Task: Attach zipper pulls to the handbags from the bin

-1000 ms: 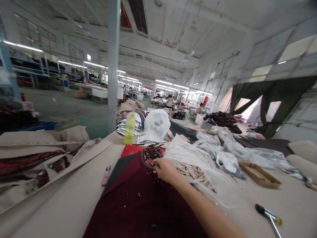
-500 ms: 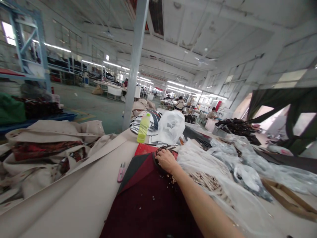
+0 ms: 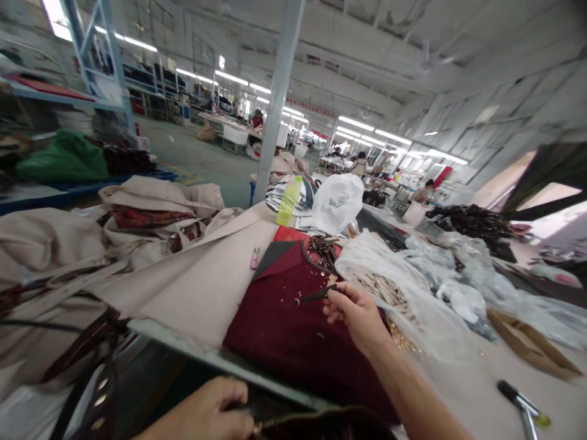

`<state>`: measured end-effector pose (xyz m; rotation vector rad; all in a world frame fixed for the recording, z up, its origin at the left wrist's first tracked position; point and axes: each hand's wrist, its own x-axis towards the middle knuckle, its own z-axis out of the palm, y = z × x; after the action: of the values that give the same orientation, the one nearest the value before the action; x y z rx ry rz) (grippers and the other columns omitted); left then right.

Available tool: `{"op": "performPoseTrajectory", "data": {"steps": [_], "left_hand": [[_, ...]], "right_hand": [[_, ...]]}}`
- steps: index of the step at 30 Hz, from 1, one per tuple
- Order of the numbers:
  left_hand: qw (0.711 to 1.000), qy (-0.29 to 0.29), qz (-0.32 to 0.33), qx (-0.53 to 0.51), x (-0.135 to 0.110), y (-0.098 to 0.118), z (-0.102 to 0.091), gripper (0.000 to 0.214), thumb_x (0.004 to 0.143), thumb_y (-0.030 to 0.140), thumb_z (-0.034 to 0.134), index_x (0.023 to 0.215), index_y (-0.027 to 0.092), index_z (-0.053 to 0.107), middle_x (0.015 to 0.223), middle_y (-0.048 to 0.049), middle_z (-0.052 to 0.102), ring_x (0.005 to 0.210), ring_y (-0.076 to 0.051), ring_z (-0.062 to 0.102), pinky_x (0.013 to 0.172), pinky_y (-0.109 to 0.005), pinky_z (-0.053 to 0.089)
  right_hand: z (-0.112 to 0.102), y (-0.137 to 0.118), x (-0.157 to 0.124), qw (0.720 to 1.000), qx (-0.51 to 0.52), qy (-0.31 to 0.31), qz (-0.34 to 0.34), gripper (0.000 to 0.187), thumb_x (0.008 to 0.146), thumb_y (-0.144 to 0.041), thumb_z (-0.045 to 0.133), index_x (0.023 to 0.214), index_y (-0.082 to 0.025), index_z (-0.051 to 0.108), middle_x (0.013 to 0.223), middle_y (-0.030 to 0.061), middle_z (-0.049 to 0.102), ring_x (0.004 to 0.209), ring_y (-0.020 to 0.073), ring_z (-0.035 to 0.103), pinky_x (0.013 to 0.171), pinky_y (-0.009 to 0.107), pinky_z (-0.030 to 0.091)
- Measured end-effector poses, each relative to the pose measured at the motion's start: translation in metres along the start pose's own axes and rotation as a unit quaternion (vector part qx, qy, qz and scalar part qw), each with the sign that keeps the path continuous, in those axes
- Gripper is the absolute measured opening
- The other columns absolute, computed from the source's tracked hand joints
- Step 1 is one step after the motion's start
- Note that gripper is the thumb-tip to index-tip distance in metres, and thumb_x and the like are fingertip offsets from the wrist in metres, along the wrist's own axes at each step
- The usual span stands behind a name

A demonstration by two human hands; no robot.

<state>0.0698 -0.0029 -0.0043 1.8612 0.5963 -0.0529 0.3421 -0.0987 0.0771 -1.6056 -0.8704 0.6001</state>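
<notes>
My right hand [image 3: 351,311] pinches a thin dark strip [image 3: 316,296] with a small metal ring at its tip. It is over dark red cloth [image 3: 284,318] spread on the table. Past it, a heap of similar dark strips [image 3: 323,247] lies on the cloth, with small gold metal pieces [image 3: 331,278] in front. My left hand [image 3: 213,410] is closed at the table's near edge, on a dark bag [image 3: 330,425] with what looks like a zipper along its rim. Its fingertips are partly hidden.
Pink-handled thread snips [image 3: 255,258] and a yellow-green bottle [image 3: 288,200] stand or lie beyond the cloth. Plastic bags [image 3: 422,305], a cardboard tray [image 3: 527,345] and a black-handled tool [image 3: 523,400] are on the right. Beige bags [image 3: 160,214] are heaped at left.
My right hand has drawn back from the heap of dark strips, bringing one strip with it. My left hand and the dark bag have come into view below as the camera tilts down.
</notes>
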Motion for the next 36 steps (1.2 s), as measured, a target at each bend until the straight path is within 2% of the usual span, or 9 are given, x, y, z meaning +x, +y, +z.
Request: {"op": "performPoseTrajectory", "data": {"steps": [4, 6, 9, 15, 24, 29, 32, 36], "left_hand": [[0.99, -0.057, -0.035, -0.128, -0.001, 0.01, -0.003, 0.038, 0.079, 0.053, 0.051, 0.074, 0.016, 0.058, 0.069, -0.0012, 0.054, 0.073, -0.02, 0.052, 0.066, -0.027, 0.042], [0.988, -0.045, -0.03, -0.147, -0.003, 0.016, -0.004, 0.043, 0.078, 0.059, 0.051, 0.073, 0.017, 0.057, 0.071, -0.0025, 0.054, 0.076, -0.021, 0.049, 0.067, -0.028, 0.041], [0.992, -0.016, -0.015, -0.12, -0.006, 0.02, -0.004, 0.048, 0.078, 0.065, 0.051, 0.072, 0.018, 0.055, 0.073, -0.0031, 0.053, 0.078, -0.021, 0.046, 0.068, -0.028, 0.039], [0.994, -0.07, -0.006, -0.081, -0.008, 0.025, 0.0, 0.044, 0.074, 0.061, 0.055, 0.072, 0.017, 0.05, 0.066, 0.0029, 0.037, 0.065, -0.014, 0.031, 0.059, -0.027, 0.025], [1.0, -0.022, -0.014, 0.001, -0.008, 0.027, 0.002, 0.027, 0.073, 0.042, 0.05, 0.071, 0.016, 0.054, 0.066, 0.0018, 0.044, 0.066, -0.016, 0.04, 0.059, -0.028, 0.026], [0.998, -0.059, -0.015, -0.023, -0.007, 0.027, -0.002, 0.029, 0.071, 0.046, 0.049, 0.072, 0.017, 0.052, 0.067, 0.0013, 0.041, 0.067, -0.016, 0.038, 0.059, -0.028, 0.027], [0.998, -0.06, -0.026, -0.025, -0.006, 0.028, -0.003, 0.032, 0.07, 0.049, 0.049, 0.072, 0.017, 0.052, 0.067, 0.0012, 0.041, 0.067, -0.016, 0.037, 0.06, -0.028, 0.027], [0.997, -0.062, -0.024, -0.025, -0.004, 0.027, -0.002, 0.029, 0.069, 0.045, 0.05, 0.072, 0.017, 0.052, 0.067, 0.0012, 0.041, 0.068, -0.016, 0.038, 0.06, -0.028, 0.027]], "right_hand": [[0.011, -0.005, -0.079, 0.994, 0.054, -0.051, 0.076, 0.037, 0.076, -0.048, 0.08, 0.085, -0.014, 0.067, 0.064, 0.0006, 0.065, 0.052, 0.0109, 0.06, 0.049, 0.019, 0.048], [0.017, -0.004, -0.105, 0.99, 0.066, -0.062, 0.109, 0.04, 0.076, -0.051, 0.081, 0.083, -0.014, 0.067, 0.06, 0.0005, 0.065, 0.049, 0.0099, 0.058, 0.047, 0.018, 0.047], [0.026, 0.0, -0.125, 0.987, 0.067, -0.054, 0.136, 0.049, 0.071, -0.058, 0.084, 0.079, -0.013, 0.067, 0.06, 0.0017, 0.065, 0.05, 0.0112, 0.059, 0.047, 0.019, 0.049], [0.039, 0.006, -0.135, 0.987, 0.042, -0.046, 0.149, 0.054, 0.066, -0.064, 0.084, 0.078, -0.013, 0.07, 0.068, 0.0056, 0.07, 0.058, 0.0168, 0.068, 0.048, 0.02, 0.051], [0.043, 0.02, -0.146, 0.994, 0.023, -0.018, 0.109, 0.045, 0.074, -0.059, 0.081, 0.077, -0.016, 0.069, 0.066, 0.0041, 0.069, 0.054, 0.0154, 0.066, 0.05, 0.021, 0.052], [0.041, 0.012, -0.145, 0.993, 0.023, -0.018, 0.116, 0.047, 0.071, -0.061, 0.082, 0.073, -0.016, 0.069, 0.06, 0.0032, 0.066, 0.052, 0.0151, 0.064, 0.05, 0.021, 0.051], [0.041, 0.003, -0.143, 0.991, 0.017, -0.024, 0.134, 0.053, 0.066, -0.066, 0.083, 0.07, -0.015, 0.068, 0.056, 0.0038, 0.065, 0.051, 0.0165, 0.064, 0.049, 0.022, 0.052], [0.038, 0.002, -0.145, 0.99, 0.022, -0.027, 0.137, 0.051, 0.067, -0.065, 0.083, 0.069, -0.016, 0.066, 0.056, 0.0032, 0.065, 0.051, 0.0161, 0.064, 0.049, 0.022, 0.052]]}}
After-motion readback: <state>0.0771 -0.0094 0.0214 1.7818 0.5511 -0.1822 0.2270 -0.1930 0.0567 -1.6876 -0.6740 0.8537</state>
